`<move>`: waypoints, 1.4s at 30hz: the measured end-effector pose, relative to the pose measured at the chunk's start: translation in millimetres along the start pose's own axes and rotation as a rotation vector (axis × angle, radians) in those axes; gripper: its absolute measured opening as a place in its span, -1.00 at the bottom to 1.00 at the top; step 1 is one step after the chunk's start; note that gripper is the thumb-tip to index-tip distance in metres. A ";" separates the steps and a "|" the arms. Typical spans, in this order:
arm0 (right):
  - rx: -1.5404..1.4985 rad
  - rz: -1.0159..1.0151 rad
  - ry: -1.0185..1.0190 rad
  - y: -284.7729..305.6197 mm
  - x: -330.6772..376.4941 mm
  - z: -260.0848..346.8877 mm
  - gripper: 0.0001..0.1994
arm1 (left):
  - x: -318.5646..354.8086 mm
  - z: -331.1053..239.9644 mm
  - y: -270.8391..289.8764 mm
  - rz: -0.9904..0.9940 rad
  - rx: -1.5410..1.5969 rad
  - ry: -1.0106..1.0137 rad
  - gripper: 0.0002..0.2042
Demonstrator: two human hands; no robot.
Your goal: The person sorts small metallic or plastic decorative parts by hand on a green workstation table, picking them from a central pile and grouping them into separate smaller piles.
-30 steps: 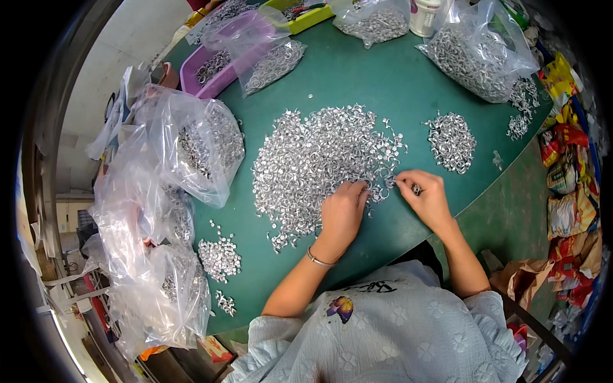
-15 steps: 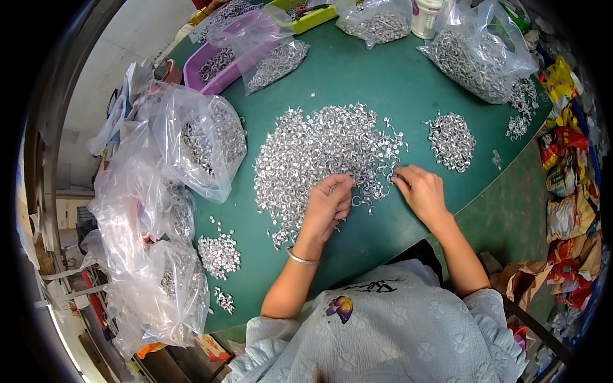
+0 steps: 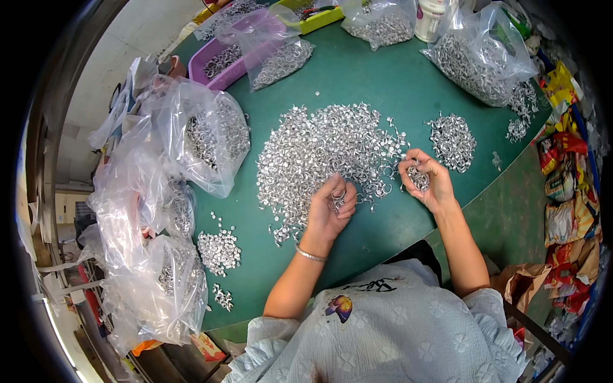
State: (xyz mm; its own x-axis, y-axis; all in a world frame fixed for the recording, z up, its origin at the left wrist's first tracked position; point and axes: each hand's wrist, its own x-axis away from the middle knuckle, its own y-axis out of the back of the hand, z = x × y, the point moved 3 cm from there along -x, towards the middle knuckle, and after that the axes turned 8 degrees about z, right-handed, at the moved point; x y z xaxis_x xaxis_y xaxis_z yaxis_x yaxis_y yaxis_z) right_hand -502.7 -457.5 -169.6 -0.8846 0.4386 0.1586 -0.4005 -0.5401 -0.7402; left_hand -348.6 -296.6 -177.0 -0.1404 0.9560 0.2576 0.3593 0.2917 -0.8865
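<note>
A broad pile of small silver metal rings [image 3: 313,143] covers the middle of the green table [image 3: 377,233]. At the pile's near edge, my left hand [image 3: 327,217] is turned partly up, its fingers curled round a few silver rings. My right hand [image 3: 437,186] is just right of the pile, palm up, cupping a handful of silver rings with thumb and forefinger close together. Beyond it lies a smaller heap of silver pieces [image 3: 452,142]. Another small heap of round silver pieces [image 3: 219,251] sits at the left, with a little cluster [image 3: 222,298] nearer me.
Clear plastic bags of silver pieces [image 3: 214,137] crowd the left edge. At the back are a purple basket [image 3: 230,78], a green tray [image 3: 316,22], a white cup [image 3: 428,20] and a large filled bag [image 3: 476,67]. Colourful packets [image 3: 562,185] line the right side.
Both hands have turned from palm down to palm up, showing silver rings in them. My right hand has drawn slightly right, away from the pile's edge.
</note>
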 end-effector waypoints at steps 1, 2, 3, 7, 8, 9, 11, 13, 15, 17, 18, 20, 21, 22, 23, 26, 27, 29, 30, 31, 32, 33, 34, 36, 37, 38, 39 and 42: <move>-0.007 -0.024 -0.005 -3.1 -0.2 0.2 -0.88 | -0.3 2.9 1.6 0.000 0.006 0.018 -0.72; 0.095 -0.055 -0.021 -4.4 -0.4 0.4 -0.87 | -0.2 5.2 1.3 0.000 0.012 0.037 -0.70; 0.197 -0.086 -0.035 -5.4 -0.5 0.8 -0.86 | 1.3 6.1 -0.1 -0.035 -0.047 0.037 -0.74; 0.439 -0.114 -0.105 -5.7 2.7 3.4 -0.80 | 10.5 5.5 -18.0 -0.155 -0.519 -0.004 -0.80; 0.500 -0.125 -0.100 -8.0 3.6 6.0 -0.80 | 13.0 6.2 -19.1 -0.181 -0.695 -0.027 -0.79; 0.562 -0.136 -0.096 -11.1 4.6 9.4 -0.80 | 15.1 7.5 -14.3 -0.202 -0.913 -0.106 -0.78; 0.552 -0.124 -0.125 -10.7 5.1 9.6 -0.81 | 16.7 10.0 -11.5 -0.233 -1.348 -0.264 -0.77; 0.409 -0.073 -0.194 -4.1 2.2 4.8 -0.85 | 18.2 16.2 -12.9 -0.258 -0.932 -0.106 -0.83; 1.077 -0.129 0.052 -10.4 3.3 4.2 -0.90 | 17.8 18.8 -18.1 -0.213 -0.409 0.085 -0.83; 1.571 -0.155 0.225 -21.3 3.6 -2.0 -0.93 | 18.8 21.4 -16.0 -0.273 -0.273 0.080 -0.82; 1.735 -0.158 0.267 -24.8 3.3 -5.5 -0.93 | 19.6 23.0 -14.7 -0.302 -0.204 0.078 -0.81; 1.882 -0.147 0.235 -31.4 0.9 -8.9 -0.88 | 24.3 20.5 -6.7 -0.313 -0.603 0.063 -0.82; 1.817 -0.134 0.289 -30.6 0.9 -7.9 -0.90 | 26.6 20.7 -1.9 -0.315 -0.803 0.055 -0.81; 1.750 -0.120 0.342 -28.3 0.5 -6.9 -0.91 | 27.5 16.2 -9.9 -0.265 -1.403 -0.282 -0.81; 1.682 -0.106 0.395 -26.5 0.5 -5.3 -0.93 | 28.2 17.4 -11.5 -0.296 -1.559 -0.349 -0.81; 0.986 -0.116 0.072 -17.3 1.8 3.4 -0.88 | 29.0 18.9 -21.7 -0.403 -1.913 -0.411 -0.82; 0.631 -0.023 0.010 -14.1 1.7 2.8 -0.84 | 28.0 20.7 -20.0 -0.411 -1.945 -0.401 -0.82; -0.079 0.143 -0.099 -11.1 4.8 4.4 -0.76 | 23.8 25.0 -17.1 -0.409 -2.011 -0.384 -0.82; -0.106 0.115 -0.099 -9.4 5.0 -0.1 -0.72 | 23.4 25.6 -17.7 -0.401 -2.029 -0.374 -0.83; -0.090 0.063 -0.085 -7.6 4.9 -3.5 -0.72 | 22.8 26.1 -18.1 -0.393 -2.047 -0.364 -0.84; -0.074 0.010 -0.071 -6.3 5.0 -6.2 -0.73 | 22.2 26.6 -18.4 -0.384 -2.065 -0.354 -0.84; -0.058 -0.043 -0.056 -4.9 6.4 -7.1 -0.74 | 22.8 25.6 -18.8 -0.333 -1.950 -0.432 -0.87; 0.058 -0.093 -0.080 -6.2 7.8 -6.5 -0.74 | 25.6 22.4 -17.2 -0.292 -1.834 -0.506 -0.89; 0.396 -0.102 -0.122 -17.0 10.7 -3.7 -0.77 | 30.1 12.9 -9.6 -0.236 -1.292 -0.355 -0.92; 0.563 -0.108 -0.142 -21.0 13.0 -4.0 -0.78 | 34.0 8.9 -9.9 -0.212 -0.866 -0.141 -0.93; 0.714 -0.107 -0.159 -21.9 15.4 -7.0 -0.87 | 36.7 11.7 -10.4 -0.183 -0.436 0.064 -0.91; 1.021 -0.083 -0.051 -25.5 18.3 -7.7 -0.86 | 37.1 12.4 -12.1 -0.085 -0.303 0.042 -0.89; 1.810 -0.092 0.188 -43.6 28.5 -15.4 -0.67 | 39.1 13.9 -16.5 0.092 -0.004 0.013 -0.72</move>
State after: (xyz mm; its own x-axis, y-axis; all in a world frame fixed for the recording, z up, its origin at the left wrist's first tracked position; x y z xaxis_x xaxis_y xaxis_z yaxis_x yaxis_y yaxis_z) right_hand -506.8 -410.4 -142.8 -0.8627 0.5056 -0.0084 -0.2904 -0.4817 0.8268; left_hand -372.9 -264.5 -157.6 -0.0945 0.9791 0.1800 0.3734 0.2025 -0.9053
